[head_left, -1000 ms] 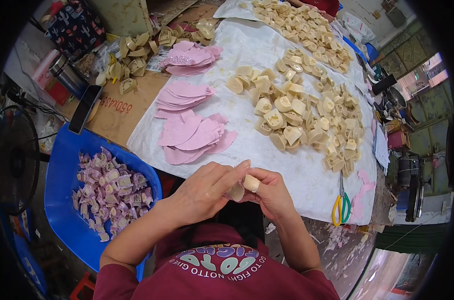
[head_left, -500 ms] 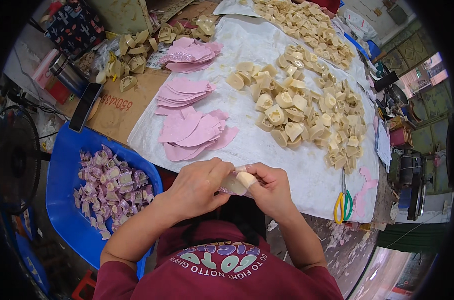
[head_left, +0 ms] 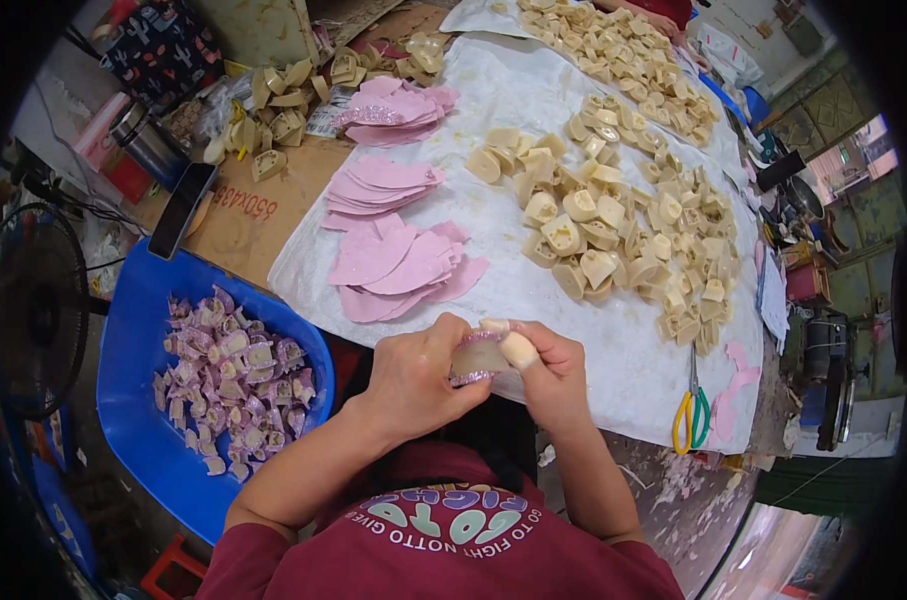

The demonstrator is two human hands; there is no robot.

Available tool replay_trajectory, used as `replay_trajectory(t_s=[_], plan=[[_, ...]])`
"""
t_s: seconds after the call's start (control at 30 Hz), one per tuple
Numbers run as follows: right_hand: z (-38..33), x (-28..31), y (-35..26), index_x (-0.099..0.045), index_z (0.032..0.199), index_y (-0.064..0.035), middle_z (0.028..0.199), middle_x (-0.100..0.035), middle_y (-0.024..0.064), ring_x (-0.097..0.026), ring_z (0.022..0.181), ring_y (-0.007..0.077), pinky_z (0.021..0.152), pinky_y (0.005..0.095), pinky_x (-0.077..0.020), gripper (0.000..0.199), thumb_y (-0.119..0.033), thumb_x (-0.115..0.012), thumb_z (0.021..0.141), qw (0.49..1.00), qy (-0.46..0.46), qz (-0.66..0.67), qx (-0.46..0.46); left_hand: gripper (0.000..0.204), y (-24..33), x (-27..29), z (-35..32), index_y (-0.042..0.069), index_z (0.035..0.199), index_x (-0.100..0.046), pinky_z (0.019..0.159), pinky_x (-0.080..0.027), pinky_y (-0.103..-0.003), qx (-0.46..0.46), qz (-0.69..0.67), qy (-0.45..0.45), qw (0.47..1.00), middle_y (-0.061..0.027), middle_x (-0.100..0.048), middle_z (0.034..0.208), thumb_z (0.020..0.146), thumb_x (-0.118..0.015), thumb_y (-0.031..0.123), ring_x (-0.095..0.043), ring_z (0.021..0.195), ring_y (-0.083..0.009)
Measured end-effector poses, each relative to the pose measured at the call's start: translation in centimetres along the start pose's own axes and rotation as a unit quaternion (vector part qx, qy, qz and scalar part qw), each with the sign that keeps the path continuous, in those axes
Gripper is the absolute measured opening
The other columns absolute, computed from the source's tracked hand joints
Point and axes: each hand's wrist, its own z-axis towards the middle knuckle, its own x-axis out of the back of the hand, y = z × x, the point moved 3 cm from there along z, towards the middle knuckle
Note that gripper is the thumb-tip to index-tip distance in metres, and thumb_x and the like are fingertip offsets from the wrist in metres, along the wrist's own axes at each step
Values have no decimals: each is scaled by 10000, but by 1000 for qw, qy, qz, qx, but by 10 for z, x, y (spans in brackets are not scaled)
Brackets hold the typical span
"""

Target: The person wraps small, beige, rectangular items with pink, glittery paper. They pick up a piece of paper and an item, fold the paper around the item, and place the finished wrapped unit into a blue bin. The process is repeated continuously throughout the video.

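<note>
Both my hands meet just over the table's front edge, around one beige shoe heel with pink glitter covering [head_left: 481,358] along its edges. My left hand [head_left: 414,372] is closed on its left side, fingers curled over it. From the other side, my right hand [head_left: 554,375] pinches it, with pale finger covers on the thumb and a fingertip. Part of the heel is hidden by the fingers. Just beyond my left hand lie stacks of cut pink sheets [head_left: 404,270], some glittery. Farther right, a big heap of bare beige heels [head_left: 599,215] is spread about.
A white cloth [head_left: 314,235] covers the table. At my left stands a blue tub [head_left: 124,400] holding glitter-covered heels [head_left: 239,375]. Scissors [head_left: 692,410] with yellow and green handles lie by the right edge, near pink scraps [head_left: 739,385]. A phone [head_left: 184,210], flask [head_left: 149,140] and fan [head_left: 34,310] are left.
The heel has turned in my hands, so more of its pale face and glittery edges now show. My right thumb has moved slightly right. The whole view has shifted a little.
</note>
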Motion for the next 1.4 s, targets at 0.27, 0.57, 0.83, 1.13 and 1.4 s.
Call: replay_trajectory(t_s=[0.27, 0.57, 0.83, 1.13, 1.4], plan=[[0, 0, 10, -610, 1165, 36, 1046, -661, 66, -585, 914, 94, 810, 244, -477, 267, -52, -477, 951, 997, 15, 64, -44, 416, -2, -13, -1, 29, 898, -518, 480, -487, -366, 126, -28, 1, 992, -111, -587, 579, 657, -769, 255, -634, 524, -275], [1, -6, 15, -555, 1251, 23, 1145, -617, 93, -569, 1026, 132, 909, 269, -441, 318, -69, -453, 963, 1000, 4, -16, 2, 418, -9, -18, -1, 30, 874, -494, 463, -473, -371, 141, -15, 13, 990, -96, -565, 552, 669, -770, 268, -618, 497, -271], [0, -7, -1, -526, 1284, 14, 1185, -586, 111, -553, 1067, 170, 952, 285, -411, 366, -7, -444, 928, 987, -50, -149, 11, 347, -14, -12, -3, 13, 941, -522, 547, -485, -307, 154, -153, -53, 975, -86, -609, 702, 745, -760, 172, -625, 617, -168], [-7, 12, 20, -632, 1069, 18, 872, -671, 104, -651, 791, 161, 674, 251, -501, 227, -151, -536, 951, 996, -19, -38, -81, 473, -23, -3, -5, 16, 1277, -536, 648, -441, -226, 142, -356, 35, 923, -15, -553, 800, 824, -667, -1, -529, 717, -72], [-14, -6, 24, -652, 854, 5, 690, -644, 54, -587, 583, 90, 532, 224, -473, 368, -298, -494, 991, 995, 6, 66, -71, 352, -8, -16, -11, -18, 1226, -576, 614, -452, -259, 138, -366, -5, 920, -75, -580, 818, 878, -597, 29, -550, 675, -117]])
